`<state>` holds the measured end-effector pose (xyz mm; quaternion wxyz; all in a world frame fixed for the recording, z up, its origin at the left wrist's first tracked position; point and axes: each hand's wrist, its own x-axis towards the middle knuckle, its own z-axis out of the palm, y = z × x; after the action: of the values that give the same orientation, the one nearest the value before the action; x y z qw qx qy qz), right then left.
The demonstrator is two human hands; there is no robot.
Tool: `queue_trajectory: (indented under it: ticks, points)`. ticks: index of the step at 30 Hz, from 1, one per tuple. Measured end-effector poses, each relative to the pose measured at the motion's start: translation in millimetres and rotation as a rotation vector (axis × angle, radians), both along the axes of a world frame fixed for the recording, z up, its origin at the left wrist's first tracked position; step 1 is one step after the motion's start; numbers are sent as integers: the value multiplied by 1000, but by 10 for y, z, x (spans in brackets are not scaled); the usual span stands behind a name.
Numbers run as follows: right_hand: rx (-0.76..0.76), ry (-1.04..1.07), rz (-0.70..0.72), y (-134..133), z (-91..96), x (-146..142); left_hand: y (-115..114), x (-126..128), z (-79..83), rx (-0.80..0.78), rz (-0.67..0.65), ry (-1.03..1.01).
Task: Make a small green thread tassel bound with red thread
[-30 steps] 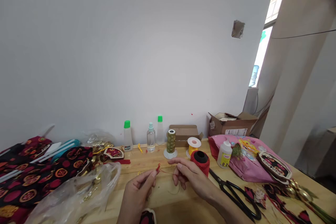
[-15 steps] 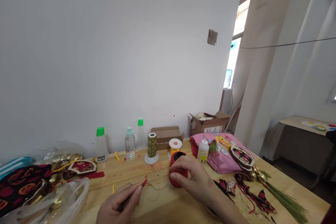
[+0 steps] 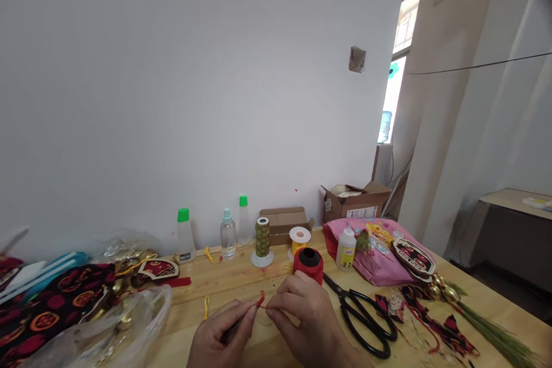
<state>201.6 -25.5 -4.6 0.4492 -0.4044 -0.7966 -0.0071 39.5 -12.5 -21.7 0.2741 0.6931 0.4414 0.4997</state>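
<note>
My left hand point(image 3: 226, 330) pinches a small looped red cord point(image 3: 261, 298) between thumb and forefinger, its loop sticking up past the fingertips. Just to the right, my right hand point(image 3: 302, 313) is closed in a pinch on a thin thread point(image 3: 263, 306) that runs to the cord. Behind the right hand stands a red thread spool point(image 3: 309, 263), partly covered by it. Black-handled scissors point(image 3: 360, 316) lie beside that hand on the wooden table point(image 3: 185, 322). A small yellow cord loop point(image 3: 207, 306) rests left of the hands.
Toward the wall stand clear bottles point(image 3: 228, 236), a green thread spool point(image 3: 262, 241), a yellow spool point(image 3: 299, 238) and a glue bottle point(image 3: 346, 250). At right lie a pink bag point(image 3: 371, 267), fabric scraps point(image 3: 448, 333) and a tasselled ornament point(image 3: 414, 257). Patterned fabric point(image 3: 64, 299) and a plastic bag point(image 3: 142, 322) fill the left.
My right hand has left the red spool and come in beside my left hand, pinching thread. The scissors now show fully. The view has shifted slightly left.
</note>
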Motion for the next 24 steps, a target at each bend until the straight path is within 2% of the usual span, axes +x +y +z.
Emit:
queue_trajectory:
  ticks: [3, 8, 16, 20, 24]
  points:
    - [63, -60, -4, -29, -43, 1, -1, -5, -22, -51, 7, -74]
    - [37, -37, 10, -40, -108, 15, 9, 7, -53, -207, -49, -201]
    - [124, -52, -21, -68, -87, -7, 16, 30, -116, -491, -92, -476]
    - [-3, -110, -32, -112, -42, 161, 51, -11, -179, -505, -80, -507]
    - [-247, -87, -211, -228, -61, 719, 56, -16, -170, -435, -27, -406]
